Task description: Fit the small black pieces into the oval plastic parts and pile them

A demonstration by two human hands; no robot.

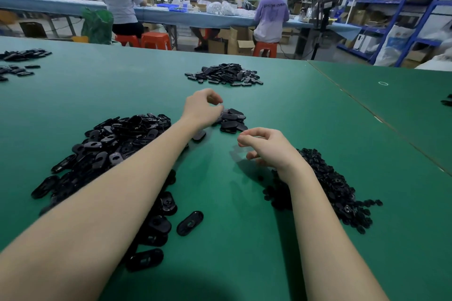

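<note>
The green bench carries several heaps of black parts. A large heap of oval plastic parts lies on the left, partly hidden under the left forearm, with loose ovals trailing toward the near edge. A heap of small black pieces lies on the right, under and beside the right wrist. A small pile of ovals sits in the middle, just beyond both hands. A further heap lies well beyond it, and more scattered parts lie at the far left.

The left hand hovers at the near-left edge of the small middle pile. Its fingers are curled with thumb and fingertips close together; whether they pinch a part cannot be told.

The right hand hangs above the bench between the middle pile and the heap of small pieces. Its fingers are loosely curled and slightly apart; no part is visible in them.

Beyond the bench, three people sit on orange stools at a blue table.
</note>
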